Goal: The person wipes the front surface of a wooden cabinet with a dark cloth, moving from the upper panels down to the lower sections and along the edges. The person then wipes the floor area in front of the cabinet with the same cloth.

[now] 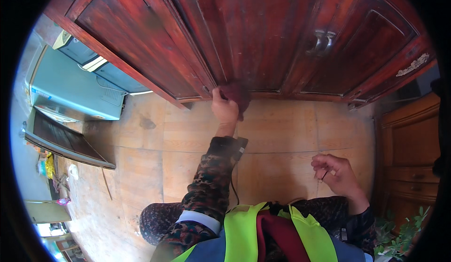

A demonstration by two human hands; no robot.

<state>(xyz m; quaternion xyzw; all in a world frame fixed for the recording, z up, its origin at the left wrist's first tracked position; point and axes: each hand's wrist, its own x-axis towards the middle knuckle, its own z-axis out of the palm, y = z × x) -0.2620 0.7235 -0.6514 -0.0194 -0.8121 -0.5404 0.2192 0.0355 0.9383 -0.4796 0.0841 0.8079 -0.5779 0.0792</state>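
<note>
My left hand (224,108) is closed round a dark red cloth (238,97), at the bottom edge of a red-brown wooden cabinet (253,36). The cloth touches the cabinet's lower front and partly hangs below it, over the floor. Off to the right, apart from the cabinet, my right hand (337,175) hovers in front of my knee with fingers loosely bent and a gap between thumb and fingertips. A small dark mark shows in that gap; I cannot make out what it is.
Two metal handles (322,42) stick out from the cabinet doors. A brown wooden cabinet (411,140) stands at the right, with a green plant (404,231) near me. At the left are a pale blue refrigerator (75,86) and a dark panel (66,137) above the tiled floor (188,168).
</note>
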